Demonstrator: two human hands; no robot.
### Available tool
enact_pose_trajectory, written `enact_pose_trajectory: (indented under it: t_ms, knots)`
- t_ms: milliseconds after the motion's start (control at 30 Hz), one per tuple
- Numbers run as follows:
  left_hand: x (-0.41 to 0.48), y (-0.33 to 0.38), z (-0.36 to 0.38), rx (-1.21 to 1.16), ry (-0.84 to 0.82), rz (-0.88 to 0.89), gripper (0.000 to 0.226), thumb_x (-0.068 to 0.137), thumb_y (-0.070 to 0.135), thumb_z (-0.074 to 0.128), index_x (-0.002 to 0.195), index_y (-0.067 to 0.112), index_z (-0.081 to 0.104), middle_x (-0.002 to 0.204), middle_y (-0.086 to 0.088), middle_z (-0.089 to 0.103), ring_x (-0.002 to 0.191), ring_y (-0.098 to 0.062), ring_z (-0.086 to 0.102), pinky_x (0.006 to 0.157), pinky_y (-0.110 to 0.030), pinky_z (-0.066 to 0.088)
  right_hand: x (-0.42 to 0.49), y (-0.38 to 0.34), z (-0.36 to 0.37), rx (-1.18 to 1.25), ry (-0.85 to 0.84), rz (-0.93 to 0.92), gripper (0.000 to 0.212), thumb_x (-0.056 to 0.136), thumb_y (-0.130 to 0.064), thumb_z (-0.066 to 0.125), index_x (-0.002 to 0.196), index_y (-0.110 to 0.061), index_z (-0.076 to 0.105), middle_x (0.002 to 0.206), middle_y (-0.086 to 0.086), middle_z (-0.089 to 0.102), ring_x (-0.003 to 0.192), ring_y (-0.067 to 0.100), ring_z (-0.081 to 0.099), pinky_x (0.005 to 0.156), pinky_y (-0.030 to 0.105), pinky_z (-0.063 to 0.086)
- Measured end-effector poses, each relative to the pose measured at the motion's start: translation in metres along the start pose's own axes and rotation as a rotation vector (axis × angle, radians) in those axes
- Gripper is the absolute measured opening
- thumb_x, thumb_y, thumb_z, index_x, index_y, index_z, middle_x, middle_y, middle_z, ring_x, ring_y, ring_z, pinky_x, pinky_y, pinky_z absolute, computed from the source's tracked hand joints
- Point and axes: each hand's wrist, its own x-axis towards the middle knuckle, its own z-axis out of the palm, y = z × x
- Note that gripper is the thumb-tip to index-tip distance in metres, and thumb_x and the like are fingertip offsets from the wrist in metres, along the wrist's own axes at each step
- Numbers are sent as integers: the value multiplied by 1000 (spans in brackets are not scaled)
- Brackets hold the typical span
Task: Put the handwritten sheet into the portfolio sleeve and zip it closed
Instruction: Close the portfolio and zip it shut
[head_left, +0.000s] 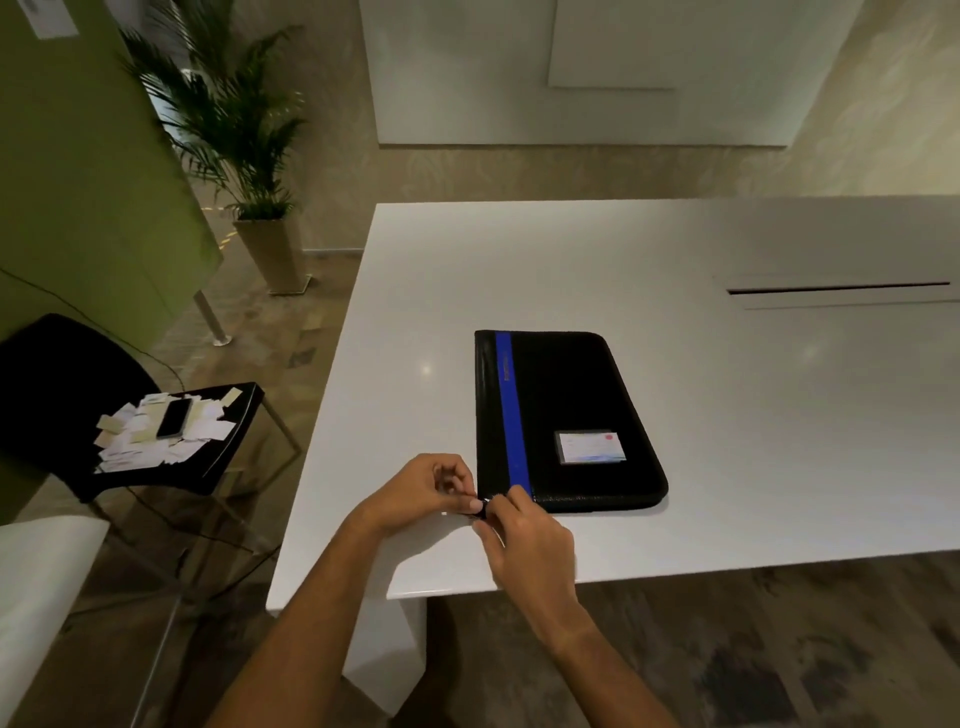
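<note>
A black portfolio (566, 415) with a blue stripe and a small card window lies flat and closed on the white table (727, 415). Both hands meet at its near left corner. My left hand (421, 488) pinches something small and dark there, apparently the zipper pull (482, 506). My right hand (524, 535) touches the same spot from the near side, its fingertips on the pull and the corner. No handwritten sheet is visible.
A black chair (78, 405) to the left carries a phone (174, 418) on a heap of paper slips. A potted palm (249, 156) stands behind it. The table has a cable slot (836, 288) at the far right. Its near edge runs just under my hands.
</note>
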Motion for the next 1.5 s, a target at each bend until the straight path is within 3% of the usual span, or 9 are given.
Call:
enact_pose_trajectory:
  t_ms: [133, 300, 400, 633, 833, 1000, 1133, 1267, 1500]
  knots:
    - [-2, -1, -3, -75, -6, 22, 27, 86, 35, 94, 96, 18, 76, 94, -10, 80, 95, -33, 76, 87, -31, 62, -3, -6, 8, -70, 21, 23, 18, 97, -33, 82, 100, -17, 74, 94, 0, 72, 72, 15, 69, 60, 26, 56]
    - [-5, -2, -1, -114, -3, 52, 28, 90, 25, 92, 92, 13, 66, 94, -8, 82, 89, -21, 81, 87, -30, 64, -6, -10, 14, -177, 57, 15, 18, 93, -32, 85, 94, -17, 76, 83, -1, 71, 64, 13, 66, 55, 25, 53]
    - [-8, -4, -1, -154, 21, 82, 29, 92, 23, 90, 91, 12, 63, 93, -11, 82, 91, -26, 82, 87, -33, 64, -6, -17, 15, -191, 76, 52, 16, 94, -33, 83, 93, -18, 75, 81, -2, 71, 62, 12, 63, 54, 26, 51]
    - [-14, -11, 2, -66, 80, 135, 26, 88, 31, 92, 92, 22, 68, 90, -3, 81, 88, -25, 77, 86, -41, 63, -10, -32, 17, -63, 40, 205, 30, 100, -51, 72, 111, -24, 65, 100, -7, 68, 86, 15, 63, 81, 34, 53]
    - [-15, -14, -3, 28, 24, 211, 37, 76, 9, 93, 97, 27, 69, 92, 6, 82, 90, -15, 77, 88, -33, 64, -12, -43, 26, -341, 43, 126, 17, 89, -24, 85, 91, -18, 69, 80, 1, 66, 59, 18, 61, 56, 33, 50]
    - [-14, -16, -2, 40, 82, 220, 29, 81, 14, 94, 91, 28, 71, 86, 7, 77, 83, -11, 72, 79, -24, 59, -8, -43, 29, -361, 92, 92, 20, 83, -15, 86, 82, -15, 66, 71, 2, 59, 50, 18, 53, 48, 34, 46]
    - [-16, -15, -2, -38, 90, 193, 27, 85, 14, 88, 89, 24, 63, 83, 0, 75, 85, -23, 74, 82, -40, 61, -10, -45, 27, -188, 84, 224, 11, 92, -12, 80, 93, -12, 69, 77, 4, 67, 58, 20, 60, 57, 38, 53]
    - [-17, -14, -1, -74, 98, 168, 31, 90, 11, 84, 86, 23, 55, 84, -3, 74, 86, -21, 76, 83, -41, 61, -10, -40, 27, -92, 88, 311, 10, 104, -21, 70, 107, -12, 71, 94, 5, 74, 74, 20, 67, 77, 37, 56]
    - [-16, -16, -1, -78, 117, 155, 37, 92, 6, 82, 82, 19, 49, 86, -5, 77, 88, -19, 79, 78, -30, 59, -13, -40, 19, -208, 101, 310, 14, 97, -25, 78, 101, -12, 76, 85, 4, 78, 64, 19, 68, 70, 39, 56]
